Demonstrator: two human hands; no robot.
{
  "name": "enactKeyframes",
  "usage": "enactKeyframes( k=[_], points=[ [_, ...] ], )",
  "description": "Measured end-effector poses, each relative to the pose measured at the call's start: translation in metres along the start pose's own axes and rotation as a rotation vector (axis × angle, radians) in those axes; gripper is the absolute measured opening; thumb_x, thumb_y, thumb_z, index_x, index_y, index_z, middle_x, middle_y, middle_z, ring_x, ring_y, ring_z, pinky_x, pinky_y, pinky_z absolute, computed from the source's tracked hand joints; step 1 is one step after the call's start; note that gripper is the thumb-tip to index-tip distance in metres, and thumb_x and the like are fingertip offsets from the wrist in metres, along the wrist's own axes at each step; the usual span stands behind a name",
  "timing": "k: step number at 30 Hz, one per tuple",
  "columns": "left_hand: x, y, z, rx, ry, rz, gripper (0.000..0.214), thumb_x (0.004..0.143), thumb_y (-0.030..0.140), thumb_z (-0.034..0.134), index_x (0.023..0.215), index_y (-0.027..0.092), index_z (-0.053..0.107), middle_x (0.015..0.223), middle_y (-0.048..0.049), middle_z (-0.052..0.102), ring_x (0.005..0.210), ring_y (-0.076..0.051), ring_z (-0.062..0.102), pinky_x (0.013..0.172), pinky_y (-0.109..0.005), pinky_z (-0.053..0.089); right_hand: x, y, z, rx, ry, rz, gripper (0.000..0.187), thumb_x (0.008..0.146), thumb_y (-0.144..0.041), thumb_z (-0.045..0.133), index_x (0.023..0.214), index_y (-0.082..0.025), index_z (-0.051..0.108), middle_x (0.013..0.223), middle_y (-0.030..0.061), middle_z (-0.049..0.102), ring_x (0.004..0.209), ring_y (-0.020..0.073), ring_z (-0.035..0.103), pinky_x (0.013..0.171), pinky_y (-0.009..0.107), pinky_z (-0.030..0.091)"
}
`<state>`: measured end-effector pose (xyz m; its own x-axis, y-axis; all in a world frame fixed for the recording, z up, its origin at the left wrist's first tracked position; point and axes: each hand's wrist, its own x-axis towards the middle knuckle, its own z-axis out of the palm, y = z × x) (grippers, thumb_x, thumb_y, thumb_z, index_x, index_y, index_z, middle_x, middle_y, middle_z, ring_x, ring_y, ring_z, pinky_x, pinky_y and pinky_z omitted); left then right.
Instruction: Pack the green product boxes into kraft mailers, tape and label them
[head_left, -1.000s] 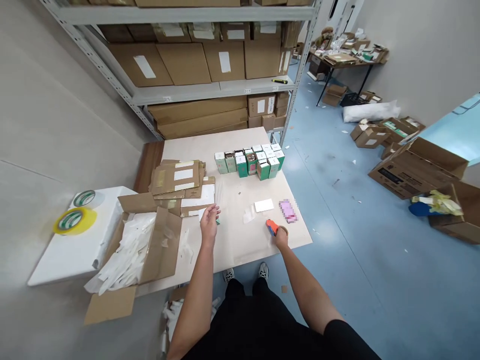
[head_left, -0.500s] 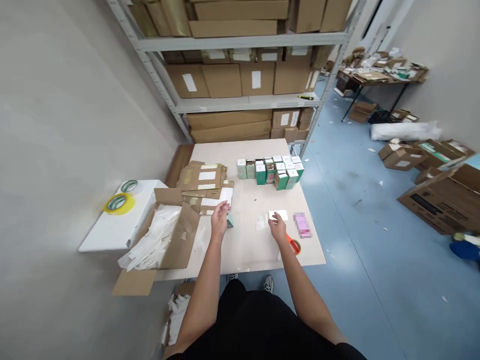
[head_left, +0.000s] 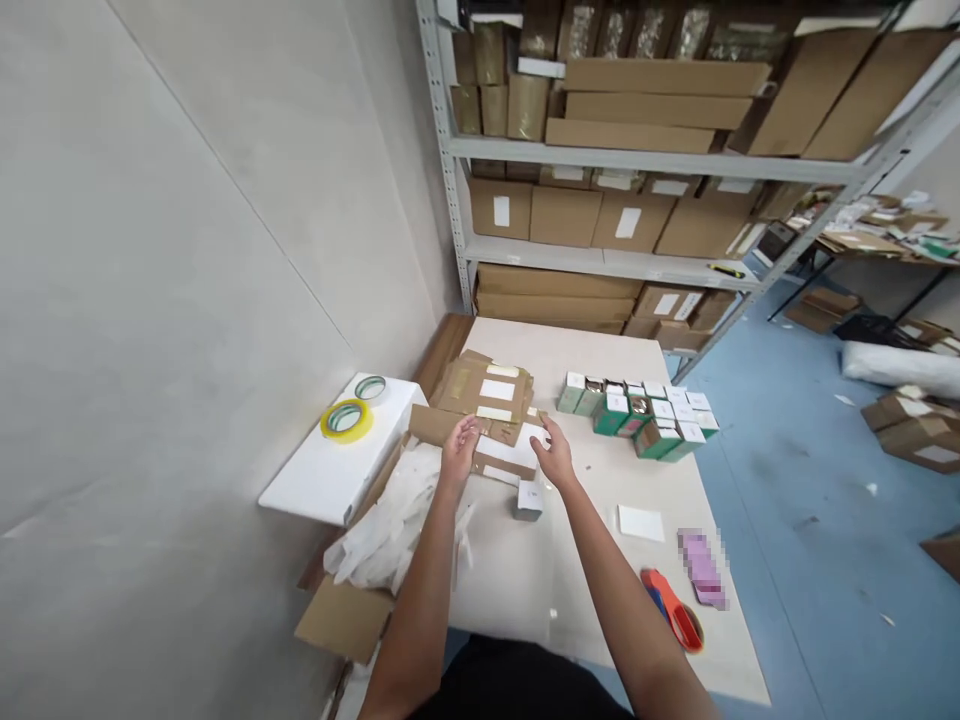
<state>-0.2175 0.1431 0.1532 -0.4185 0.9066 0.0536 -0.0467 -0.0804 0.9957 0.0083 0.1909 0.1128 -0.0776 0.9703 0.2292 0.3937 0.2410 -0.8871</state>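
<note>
Beside a flattened cardboard piece [head_left: 491,466] with white labels, my left hand [head_left: 457,455] is at its left edge, fingers slightly curled and apart. At its right edge, my right hand [head_left: 555,455] has thumb and fingers spread, the thumb by the white label. Whether either hand grips the cardboard cannot be seen clearly. More flattened cardboard [head_left: 469,385] lies stacked just behind. A small box [head_left: 529,500] with a white top stands upright on the table, in front of the cardboard and between my forearms.
Several green-and-white boxes [head_left: 660,415] stand grouped at the back right. A white card [head_left: 640,523], an orange tape dispenser [head_left: 675,610] and a blurred pink item [head_left: 703,567] lie rightward. Left are an open carton [head_left: 345,615] of white material and tape rolls [head_left: 346,421]. Shelving [head_left: 600,258] stands behind.
The view has swung left. Both hands have moved to the flattened cardboard, the right one leaving the white card. The small box by my left hand now stands uncovered.
</note>
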Motion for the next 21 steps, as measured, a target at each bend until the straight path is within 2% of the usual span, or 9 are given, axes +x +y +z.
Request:
enactKeyframes(
  k=[3, 5, 9, 12, 16, 19, 21],
  points=[
    [0.054, -0.020, -0.032, 0.009, 0.006, -0.040, 0.042, 0.080, 0.039, 0.075, 0.120, 0.024, 0.072, 0.122, -0.0120, 0.073, 0.114, -0.024, 0.068, 0.102, -0.038, 0.052, 0.038, 0.001, 0.039, -0.049, -0.033, 0.000, 0.061, 0.089, -0.032, 0.058, 0.149, -0.025, 0.053, 0.151, 0.0131, 0.056, 0.130, 0.0298, 0.058, 0.096, 0.045, 0.056],
    [0.089, -0.039, -0.049, 0.002, 0.033, -0.118, 0.040, 0.079, 0.037, 0.075, 0.116, 0.022, 0.072, 0.117, -0.0117, 0.073, 0.110, -0.023, 0.069, 0.097, -0.037, 0.054, 0.058, 0.005, 0.064, -0.094, -0.051, 0.019, 0.061, 0.088, -0.030, 0.057, 0.148, -0.024, 0.053, 0.148, 0.0130, 0.058, 0.126, 0.0295, 0.060, 0.096, 0.045, 0.055],
    [0.148, -0.082, -0.071, -0.003, 0.124, -0.292, 0.036, 0.078, 0.037, 0.074, 0.109, 0.019, 0.071, 0.103, -0.0093, 0.072, 0.094, -0.020, 0.069, 0.087, -0.037, 0.056, 0.087, 0.023, 0.110, -0.199, -0.109, 0.105, 0.061, 0.086, -0.026, 0.057, 0.147, -0.022, 0.054, 0.145, 0.0134, 0.060, 0.123, 0.0296, 0.063, 0.100, 0.046, 0.054],
    [0.182, -0.112, -0.074, 0.081, 0.123, -0.349, 0.033, 0.078, 0.035, 0.072, 0.105, 0.018, 0.071, 0.101, -0.0100, 0.073, 0.092, -0.021, 0.069, 0.088, -0.039, 0.055, 0.101, 0.044, 0.138, -0.275, -0.185, 0.180, 0.063, 0.085, -0.023, 0.058, 0.148, -0.019, 0.053, 0.148, 0.0139, 0.057, 0.130, 0.0296, 0.060, 0.106, 0.043, 0.050],
    [0.220, -0.142, -0.070, 0.246, 0.107, -0.369, 0.021, 0.072, 0.030, 0.074, 0.090, 0.019, 0.070, 0.097, -0.0112, 0.074, 0.100, -0.027, 0.070, 0.096, -0.043, 0.051, 0.117, 0.077, 0.163, -0.411, -0.272, 0.268, 0.064, 0.087, -0.023, 0.058, 0.150, -0.017, 0.051, 0.151, 0.0172, 0.054, 0.134, 0.0287, 0.057, 0.106, 0.040, 0.048],
    [0.245, -0.157, -0.069, 0.374, 0.028, -0.377, 0.024, 0.067, 0.024, 0.077, 0.089, 0.020, 0.070, 0.099, -0.0118, 0.076, 0.105, -0.030, 0.070, 0.098, -0.041, 0.049, 0.127, 0.099, 0.175, -0.580, -0.329, 0.378, 0.065, 0.089, -0.029, 0.060, 0.152, -0.018, 0.049, 0.156, 0.0209, 0.047, 0.142, 0.0338, 0.049, 0.106, 0.046, 0.046],
    [0.260, -0.165, -0.072, 0.468, -0.032, -0.386, 0.031, 0.068, 0.020, 0.076, 0.098, 0.019, 0.071, 0.106, -0.0135, 0.076, 0.109, -0.030, 0.069, 0.099, -0.040, 0.048, 0.129, 0.110, 0.182, -0.693, -0.400, 0.491, 0.070, 0.092, -0.038, 0.059, 0.158, -0.022, 0.041, 0.166, 0.0212, 0.030, 0.151, 0.0386, 0.036, 0.108, 0.053, 0.043]
  ],
)
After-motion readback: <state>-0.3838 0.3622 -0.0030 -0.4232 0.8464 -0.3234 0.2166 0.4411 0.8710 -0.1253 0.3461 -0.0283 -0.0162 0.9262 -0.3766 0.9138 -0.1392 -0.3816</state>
